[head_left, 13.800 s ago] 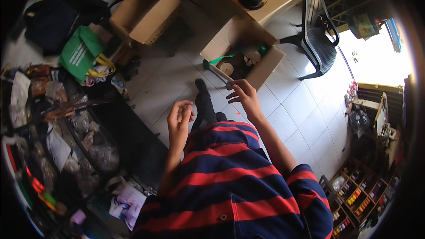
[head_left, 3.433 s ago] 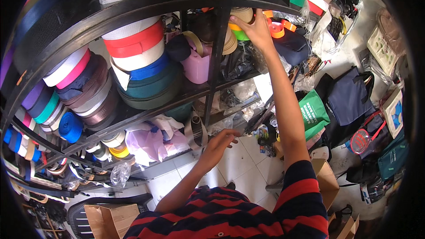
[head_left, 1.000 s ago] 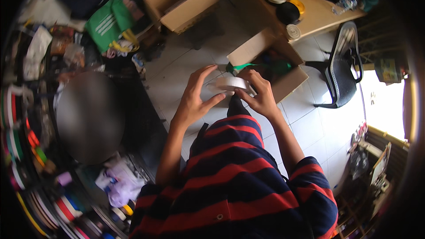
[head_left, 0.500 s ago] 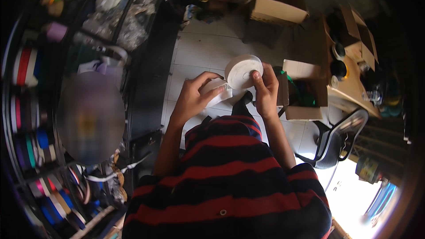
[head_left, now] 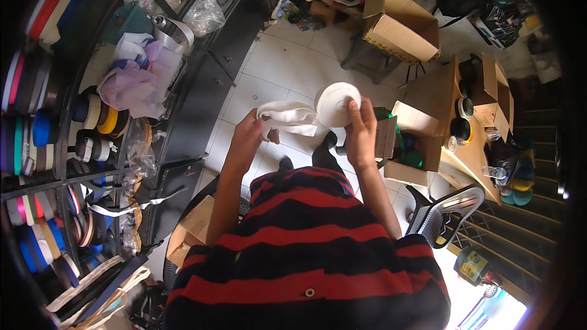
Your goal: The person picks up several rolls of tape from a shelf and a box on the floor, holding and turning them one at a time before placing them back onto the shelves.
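A flat roll of white fabric tape [head_left: 335, 102] is gripped by its edge in my right hand [head_left: 362, 134], with the thumb across its face. Closed around a loose, looped length of the white tape [head_left: 287, 110] is my left hand [head_left: 246, 137]. The loops hang in the space between both hands, reaching close to the roll. Both hands are raised in front of my body, above the tiled floor.
Shelves on the left hold several coloured tape rolls [head_left: 46, 9], plastic bags [head_left: 205, 12] and a lilac cloth [head_left: 137, 88]. Ahead, an open cardboard box [head_left: 400, 33] sits on a stool. At right are another open box [head_left: 406, 174], a wooden table [head_left: 455, 146] and a mesh chair [head_left: 440, 211].
My left hand has moved left and slightly down, away from the roll, and the loose tape between the hands now shows in wider loops. The head view has turned slightly.
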